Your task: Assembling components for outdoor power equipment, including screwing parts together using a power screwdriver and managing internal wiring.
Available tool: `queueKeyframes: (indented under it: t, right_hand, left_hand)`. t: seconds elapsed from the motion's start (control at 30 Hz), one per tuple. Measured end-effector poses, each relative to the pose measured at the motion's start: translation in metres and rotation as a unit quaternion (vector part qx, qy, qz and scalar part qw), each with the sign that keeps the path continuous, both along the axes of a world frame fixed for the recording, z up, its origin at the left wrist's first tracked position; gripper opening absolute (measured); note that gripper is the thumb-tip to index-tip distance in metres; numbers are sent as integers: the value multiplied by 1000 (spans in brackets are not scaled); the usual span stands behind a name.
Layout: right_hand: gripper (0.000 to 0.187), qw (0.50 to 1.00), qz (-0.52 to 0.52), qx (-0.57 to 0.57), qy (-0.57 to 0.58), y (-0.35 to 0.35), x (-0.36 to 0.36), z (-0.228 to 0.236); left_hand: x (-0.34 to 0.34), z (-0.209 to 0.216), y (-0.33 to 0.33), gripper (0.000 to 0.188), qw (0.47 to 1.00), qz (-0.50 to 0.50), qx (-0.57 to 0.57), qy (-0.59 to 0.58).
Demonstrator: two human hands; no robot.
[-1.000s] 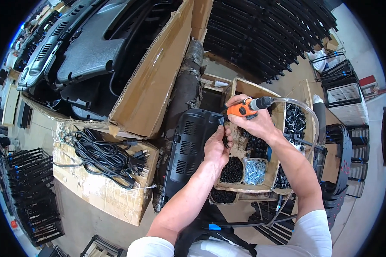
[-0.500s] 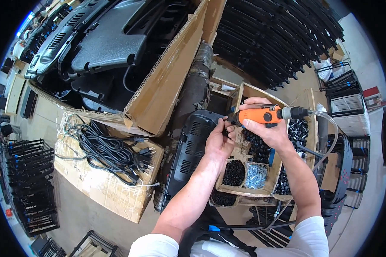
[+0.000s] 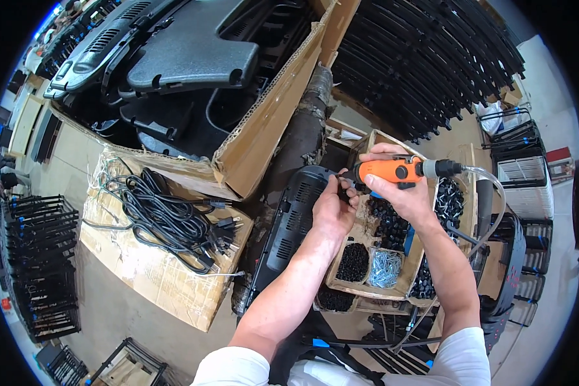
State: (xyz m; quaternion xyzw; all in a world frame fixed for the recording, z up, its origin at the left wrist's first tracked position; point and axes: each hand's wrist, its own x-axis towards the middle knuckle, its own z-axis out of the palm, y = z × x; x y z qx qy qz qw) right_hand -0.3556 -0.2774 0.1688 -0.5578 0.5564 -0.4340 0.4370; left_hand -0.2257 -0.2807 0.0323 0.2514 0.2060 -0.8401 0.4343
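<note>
One black vented cover (image 3: 293,222) lies slantwise in front of you, along a wrapped beam (image 3: 302,138). At its upper right edge, both of your hands meet around the tip of one orange power screwdriver (image 3: 385,171). Your right hand (image 3: 402,196) wraps firmly around the tool's body. Your left hand (image 3: 331,209) rests at the cover's edge, fingers curled close to the tip; you cannot tell from this view whether they pinch a small screw, and the contact point is hidden.

For good work here, it seems best to hold the tool straight in line with whatever its tip meets, press evenly, and let your left fingers guide without crowding the turning end. A tilted tip could slip and scratch the cover.

Count outward from there: one clear hose (image 3: 495,199) runs from the tool's rear. One wooden tray (image 3: 367,291) sits just right of the cover; in it are one pile of silver screws (image 3: 385,269), one pile of small black screws (image 3: 352,262) and further black parts, all too many to count. To your left are two cartons: one large box (image 3: 273,125) of overlapping black panels, and one lower carton (image 3: 148,276) bearing one tangle of black cords (image 3: 167,212).
</note>
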Motion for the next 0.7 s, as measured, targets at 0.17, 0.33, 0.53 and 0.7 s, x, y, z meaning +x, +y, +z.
queueKeyframes:
  t: [0.17,0.33,0.53,0.7]
  right_hand:
    - [55,1000,-8,4,28,-20,2,-19]
    - [54,999,3,13,44,-30,12,-21]
    - [35,992,38,22,116,-35,22,-26]
    - [34,991,38,17,130,-39,23,-26]
  left_hand:
    - [9,16,26,32,991,-67,-91,-78]
    - [24,19,46,26,993,-87,-53,-58]
    - [34,9,54,24,987,-76,-110,-85]
    - [44,23,51,26,996,-35,-28,-76]
